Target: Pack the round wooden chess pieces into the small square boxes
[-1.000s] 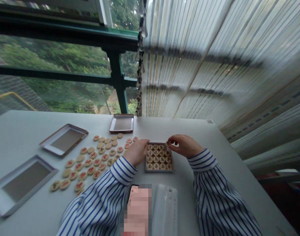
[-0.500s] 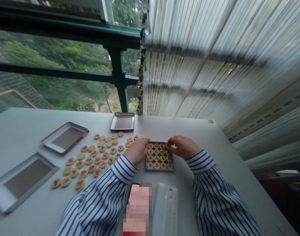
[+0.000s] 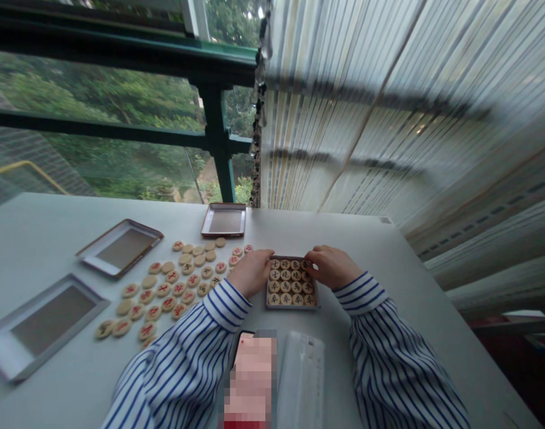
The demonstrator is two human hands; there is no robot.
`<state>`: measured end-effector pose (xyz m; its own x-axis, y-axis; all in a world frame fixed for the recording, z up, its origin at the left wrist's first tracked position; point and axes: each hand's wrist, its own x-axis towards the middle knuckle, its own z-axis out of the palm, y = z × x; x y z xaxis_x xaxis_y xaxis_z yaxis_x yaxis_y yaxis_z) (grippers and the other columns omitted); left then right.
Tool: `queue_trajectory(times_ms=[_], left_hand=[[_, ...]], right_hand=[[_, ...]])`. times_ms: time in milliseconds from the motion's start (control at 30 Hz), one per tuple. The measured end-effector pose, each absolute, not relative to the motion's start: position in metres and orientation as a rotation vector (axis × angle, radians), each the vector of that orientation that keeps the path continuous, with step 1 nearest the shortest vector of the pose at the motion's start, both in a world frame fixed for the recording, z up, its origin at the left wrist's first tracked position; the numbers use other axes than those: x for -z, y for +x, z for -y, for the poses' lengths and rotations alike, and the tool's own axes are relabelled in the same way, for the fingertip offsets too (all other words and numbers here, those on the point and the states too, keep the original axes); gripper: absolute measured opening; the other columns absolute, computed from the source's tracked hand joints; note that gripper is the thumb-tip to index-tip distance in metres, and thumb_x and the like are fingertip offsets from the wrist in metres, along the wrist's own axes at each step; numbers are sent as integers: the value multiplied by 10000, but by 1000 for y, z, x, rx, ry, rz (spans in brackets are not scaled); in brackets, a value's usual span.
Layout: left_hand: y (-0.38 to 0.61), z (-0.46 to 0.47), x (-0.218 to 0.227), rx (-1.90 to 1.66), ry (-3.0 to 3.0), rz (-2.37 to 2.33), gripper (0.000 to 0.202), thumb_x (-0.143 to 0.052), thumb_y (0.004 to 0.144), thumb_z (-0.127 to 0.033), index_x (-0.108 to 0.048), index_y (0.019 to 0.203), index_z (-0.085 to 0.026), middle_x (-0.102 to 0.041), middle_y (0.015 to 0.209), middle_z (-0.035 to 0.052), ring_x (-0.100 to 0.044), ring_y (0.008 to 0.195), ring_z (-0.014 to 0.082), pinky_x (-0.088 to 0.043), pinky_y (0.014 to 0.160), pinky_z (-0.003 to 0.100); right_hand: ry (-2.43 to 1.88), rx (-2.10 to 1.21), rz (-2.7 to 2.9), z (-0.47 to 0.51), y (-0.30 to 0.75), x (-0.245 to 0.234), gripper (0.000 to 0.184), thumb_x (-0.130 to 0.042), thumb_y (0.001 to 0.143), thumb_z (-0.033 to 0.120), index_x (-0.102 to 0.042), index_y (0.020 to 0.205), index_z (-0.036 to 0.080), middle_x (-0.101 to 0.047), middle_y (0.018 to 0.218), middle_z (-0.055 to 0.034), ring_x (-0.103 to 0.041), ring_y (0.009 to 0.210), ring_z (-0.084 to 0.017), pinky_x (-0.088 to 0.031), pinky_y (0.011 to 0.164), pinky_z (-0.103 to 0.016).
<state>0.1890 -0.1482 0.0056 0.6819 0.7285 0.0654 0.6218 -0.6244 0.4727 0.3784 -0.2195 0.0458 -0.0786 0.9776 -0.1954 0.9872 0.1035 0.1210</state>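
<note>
A small shallow box [image 3: 292, 307] holds rows of round wooden xiangqi pieces [image 3: 296, 287] with black characters, face up. My left hand [image 3: 251, 273] grips the box's left side near its far corner, fingers closed on the rim. At the opposite far corner, my right hand [image 3: 333, 266] has thumb and fingers closed on a black-character piece [image 3: 305, 265] lying in the corner spot. The fingertips partly cover that piece. Left of the box, many loose pieces [image 3: 178, 289] are spread out, some red, some black, some blank side up; my left forearm hides a few.
Three shallow box parts lie on the white table [image 3: 357, 238]: a grey tray [image 3: 13, 375] at left, a brown-rimmed lid [image 3: 120, 275] behind it, and another lid [image 3: 223, 235] near the window. A phone [image 3: 250, 381] and a translucent plastic case [image 3: 302, 381] lie in front of me.
The piece under my right fingers sits lower in the box's far right corner, and my right hand has shifted very slightly. My left hand keeps its grip on the box.
</note>
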Motion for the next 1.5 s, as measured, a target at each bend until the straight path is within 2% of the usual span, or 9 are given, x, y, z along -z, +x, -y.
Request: queue_trajectory(times_ms=[367, 933, 1500], left_hand=[[188, 148, -7, -375, 2458, -1034, 354, -387, 814, -200, -565, 1108, -113, -634, 1067, 102, -571, 1002, 193, -425, 876, 287], [187, 149, -12, -370, 2427, -1026, 347, -389, 820, -217, -574, 1096, -118, -636, 1066, 100, -573, 1001, 201, -427, 872, 296], [185, 149, -14, -333, 2431, -1032, 337, -390, 825, -231, -577, 1093, -152, -637, 1069, 75, -571, 1003, 186, -420, 878, 277]], right_hand=[[1953, 97, -2109, 219, 375, -47, 267, -425, 831, 299, -612, 991, 196, -622, 951, -89, -564, 912, -199, -413, 728, -276], [1955, 52, -2156, 218, 377, -43, 268, -425, 810, 298, -639, 924, 184, -646, 900, -85, -595, 849, -215, -435, 661, -284], [1984, 168, -2075, 217, 378, -44, 284, -414, 827, 296, -614, 1007, 204, -633, 968, -82, -581, 917, -199, -427, 709, -271]])
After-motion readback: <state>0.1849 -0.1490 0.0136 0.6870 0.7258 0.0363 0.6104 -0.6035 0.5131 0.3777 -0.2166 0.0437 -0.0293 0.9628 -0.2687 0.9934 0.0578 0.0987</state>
